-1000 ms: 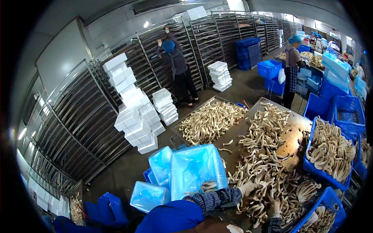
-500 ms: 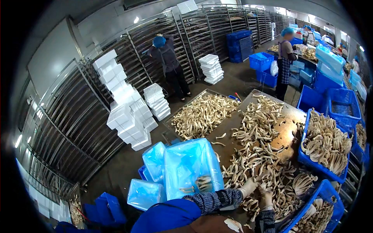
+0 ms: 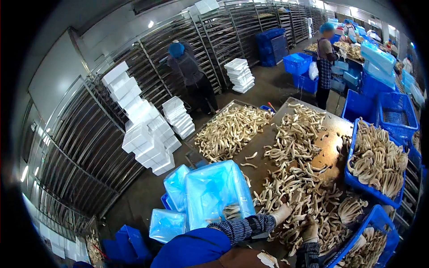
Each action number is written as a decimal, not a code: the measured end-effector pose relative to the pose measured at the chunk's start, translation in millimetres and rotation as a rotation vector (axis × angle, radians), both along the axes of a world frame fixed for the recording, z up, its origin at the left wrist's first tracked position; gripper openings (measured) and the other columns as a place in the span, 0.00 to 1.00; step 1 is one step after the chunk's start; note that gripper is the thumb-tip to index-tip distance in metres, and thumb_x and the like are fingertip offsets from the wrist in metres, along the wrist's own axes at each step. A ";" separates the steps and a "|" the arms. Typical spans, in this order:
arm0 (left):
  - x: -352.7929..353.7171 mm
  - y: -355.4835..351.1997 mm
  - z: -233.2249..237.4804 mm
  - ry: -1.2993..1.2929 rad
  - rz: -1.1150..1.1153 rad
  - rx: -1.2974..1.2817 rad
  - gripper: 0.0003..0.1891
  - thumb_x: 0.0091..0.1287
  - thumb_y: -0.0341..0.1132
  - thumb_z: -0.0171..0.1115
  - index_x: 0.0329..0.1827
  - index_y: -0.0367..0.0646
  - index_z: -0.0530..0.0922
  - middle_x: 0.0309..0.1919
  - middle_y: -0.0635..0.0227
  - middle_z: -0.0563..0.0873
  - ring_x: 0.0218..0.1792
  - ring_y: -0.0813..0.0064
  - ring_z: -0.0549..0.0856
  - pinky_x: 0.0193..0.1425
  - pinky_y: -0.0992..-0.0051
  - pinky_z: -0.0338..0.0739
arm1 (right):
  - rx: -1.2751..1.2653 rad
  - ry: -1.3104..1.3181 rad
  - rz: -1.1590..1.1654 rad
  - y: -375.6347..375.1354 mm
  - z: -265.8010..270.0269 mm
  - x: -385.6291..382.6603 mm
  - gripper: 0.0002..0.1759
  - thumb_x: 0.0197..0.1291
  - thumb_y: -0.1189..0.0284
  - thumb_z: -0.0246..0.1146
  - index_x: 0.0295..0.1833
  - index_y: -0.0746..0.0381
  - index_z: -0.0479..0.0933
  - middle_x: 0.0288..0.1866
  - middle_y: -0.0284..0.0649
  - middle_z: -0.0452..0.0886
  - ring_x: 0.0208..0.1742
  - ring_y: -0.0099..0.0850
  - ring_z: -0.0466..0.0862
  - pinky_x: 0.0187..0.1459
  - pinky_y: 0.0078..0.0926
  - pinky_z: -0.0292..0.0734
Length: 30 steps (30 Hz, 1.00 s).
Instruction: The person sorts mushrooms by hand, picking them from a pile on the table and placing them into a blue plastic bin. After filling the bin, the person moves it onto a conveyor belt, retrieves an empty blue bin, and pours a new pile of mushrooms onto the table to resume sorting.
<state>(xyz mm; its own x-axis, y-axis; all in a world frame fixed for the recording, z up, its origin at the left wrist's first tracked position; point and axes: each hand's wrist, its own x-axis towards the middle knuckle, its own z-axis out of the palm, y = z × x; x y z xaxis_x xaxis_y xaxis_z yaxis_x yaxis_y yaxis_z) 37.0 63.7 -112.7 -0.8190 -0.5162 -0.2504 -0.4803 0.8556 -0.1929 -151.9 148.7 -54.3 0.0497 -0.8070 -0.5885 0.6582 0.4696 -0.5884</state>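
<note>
Long pale mushrooms (image 3: 295,178) lie heaped over the metal table in front of me. My left hand (image 3: 282,214), in a whitish glove, is down at the near edge of the heap. Its fingers look curled among the stems, and what they hold is hard to make out. A short way to the right, my right hand (image 3: 310,232) is closed with its fingertips up, touching the heap; something dark and small shows at the fingers. A fan-shaped mushroom cluster (image 3: 352,210) lies right of the hands. Beside my left forearm stands a foam box lined with blue film (image 3: 216,187), with some mushrooms inside.
Blue crates of mushrooms stand on the right, one near (image 3: 391,236) and one farther (image 3: 352,176). Another mushroom pile (image 3: 232,131) lies beyond the blue-lined boxes. White foam boxes (image 3: 147,145) are stacked at left. One person (image 3: 190,67) faces the racks; another (image 3: 325,62) stands at a farther table.
My hands were close together over the heap and have moved apart: the left slightly left, the right slightly right and lower. The view has shifted a little.
</note>
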 end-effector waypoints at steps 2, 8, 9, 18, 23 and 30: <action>-1.3 5.5 23.1 0.044 -0.113 -0.015 0.13 0.69 0.32 0.50 0.52 0.38 0.77 0.43 0.61 0.83 0.44 0.69 0.81 0.44 0.70 0.76 | -0.075 0.056 -0.006 1.3 22.8 8.9 0.20 0.67 0.66 0.53 0.57 0.68 0.74 0.42 0.47 0.82 0.39 0.35 0.83 0.41 0.32 0.80; -11.3 17.3 63.1 0.774 0.276 0.671 0.13 0.69 0.33 0.47 0.39 0.40 0.82 0.32 0.64 0.83 0.35 0.72 0.80 0.42 0.70 0.76 | -0.695 1.390 0.444 8.0 -16.9 -7.3 0.30 0.53 0.87 0.53 0.65 0.64 0.71 0.61 0.50 0.76 0.61 0.38 0.76 0.61 0.32 0.70; -5.7 7.9 66.3 0.864 0.222 0.520 0.13 0.69 0.33 0.47 0.41 0.39 0.82 0.33 0.62 0.84 0.37 0.71 0.81 0.43 0.70 0.77 | -0.689 1.487 0.407 6.5 -12.3 -9.0 0.36 0.42 0.90 0.56 0.62 0.62 0.73 0.56 0.50 0.79 0.57 0.41 0.79 0.58 0.31 0.74; -33.9 -9.8 112.5 0.830 0.994 1.215 0.26 0.67 0.24 0.50 0.69 0.38 0.61 0.52 0.56 0.80 0.47 0.70 0.82 0.51 0.75 0.77 | -0.429 1.200 0.181 -37.0 -57.5 11.0 0.24 0.61 0.77 0.57 0.63 0.64 0.69 0.55 0.46 0.76 0.48 0.31 0.79 0.46 0.24 0.77; -14.4 -43.5 87.1 0.911 1.214 1.129 0.26 0.68 0.26 0.55 0.69 0.35 0.61 0.54 0.55 0.79 0.50 0.67 0.81 0.55 0.73 0.77 | -0.169 1.441 0.443 -48.8 -32.0 -9.5 0.30 0.58 0.83 0.51 0.65 0.49 0.73 0.66 0.57 0.65 0.57 0.47 0.75 0.59 0.33 0.72; 7.1 -33.3 40.2 1.309 1.330 1.079 0.25 0.63 0.26 0.60 0.64 0.38 0.67 0.38 0.62 0.83 0.27 0.79 0.80 0.26 0.79 0.75 | 0.110 1.483 0.693 9.5 26.3 -8.0 0.45 0.56 0.45 0.63 0.67 0.69 0.63 0.51 0.55 0.79 0.50 0.42 0.83 0.49 0.42 0.79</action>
